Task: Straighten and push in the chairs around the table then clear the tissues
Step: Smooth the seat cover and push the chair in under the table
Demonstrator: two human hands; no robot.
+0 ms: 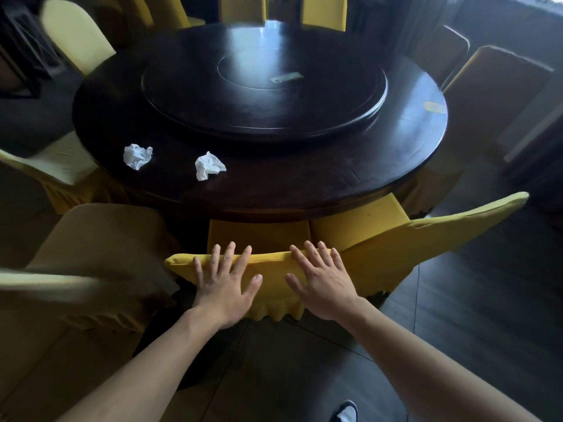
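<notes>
head view, chair-pushing stage. the left hand [227, 283] and the right hand [321, 280] both lie flat, fingers spread and not curled, on the back of the nearest yellow-covered chair [271, 269]; neither hand grasps anything, the palms simply press on the fabric just below the top edge. the top edge of the chair back runs left to right across the view, square to both forearms, and the round dark table [274, 190] lies directly beyond it, so the judged line of push is straight ahead, away from the person. the seat [259, 239] of this chair already reaches the table rim, its front part apparently under the overhang, which suggests little travel remains. the hands sit either side of the middle of the back, neither clearly nearer the table, so an even push should keep the chair square. a second yellow chair [426, 242] just to the right stands skewed, its back angled away to the right; a paler-looking chair [100, 239] stands close on the left. two crumpled white tissues, one further left [137, 156] and one nearer centre [209, 166], rest on the tabletop ahead and to the left, between the near rim and the raised turntable [265, 92], apart from each other; the left hand is the nearer to both
</notes>
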